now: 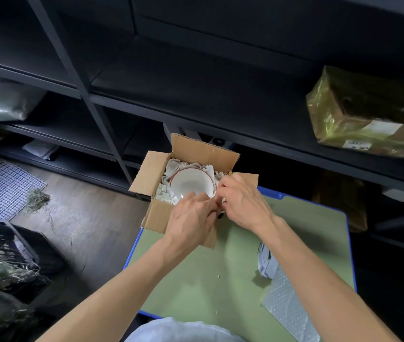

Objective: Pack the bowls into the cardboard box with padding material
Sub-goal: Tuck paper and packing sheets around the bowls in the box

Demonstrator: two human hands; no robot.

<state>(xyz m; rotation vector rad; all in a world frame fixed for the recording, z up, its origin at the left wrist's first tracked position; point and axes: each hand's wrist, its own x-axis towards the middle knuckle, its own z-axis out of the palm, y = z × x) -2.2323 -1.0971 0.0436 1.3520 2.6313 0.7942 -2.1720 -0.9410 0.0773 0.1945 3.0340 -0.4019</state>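
Left hand (pixel 191 218) and right hand (pixel 242 201) together pinch paper (pixel 167 195) beside the bowl (pixel 191 183) just beyond them in the box (pixel 146 174).

The brown cardboard box (pixel 146 178) sits just above the centre of the frame, its flaps folded open. Inside it a white bowl (pixel 191 185) with a reddish-brown rim lies mouth up, and a second rim shows close behind it. Crumpled white paper padding (pixel 172 166) fills the gaps around the bowl. A bubble wrap sheet (pixel 287 309) lies flat at the lower right, with a paper wad (pixel 266 264) just above it.
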